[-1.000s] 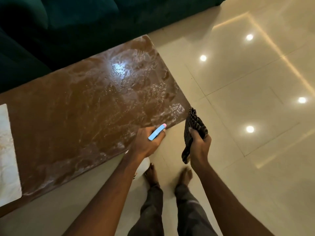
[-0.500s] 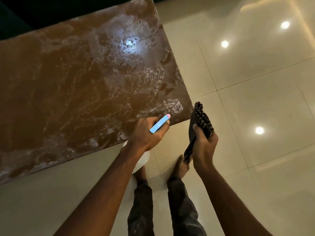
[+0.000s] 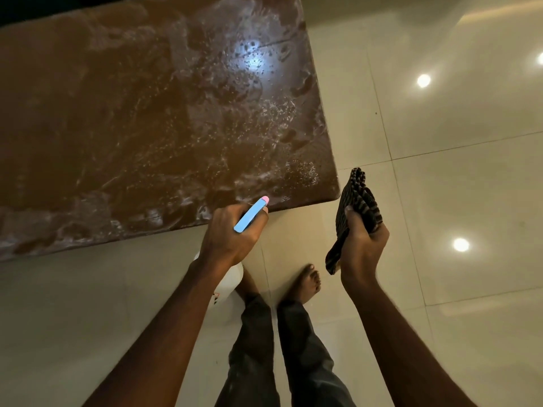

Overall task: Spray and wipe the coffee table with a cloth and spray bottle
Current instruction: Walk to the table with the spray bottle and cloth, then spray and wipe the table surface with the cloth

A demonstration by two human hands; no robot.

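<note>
The brown coffee table fills the upper left, its glossy top wet with spray droplets and streaks near the right end. My left hand grips the spray bottle just off the table's near edge; its blue head with a pink nozzle tip points toward the table, and its white body hangs below my wrist. My right hand holds a dark striped cloth, bunched and hanging, over the floor just right of the table's near right corner.
Glossy cream floor tiles lie to the right and below, reflecting ceiling lights. My bare feet and dark trousers stand close to the table's near edge, between my arms.
The view has tilted down and closer to the table; the sofa and the white item at the left have left the frame. Both hands keep their hold in nearly the same place.
</note>
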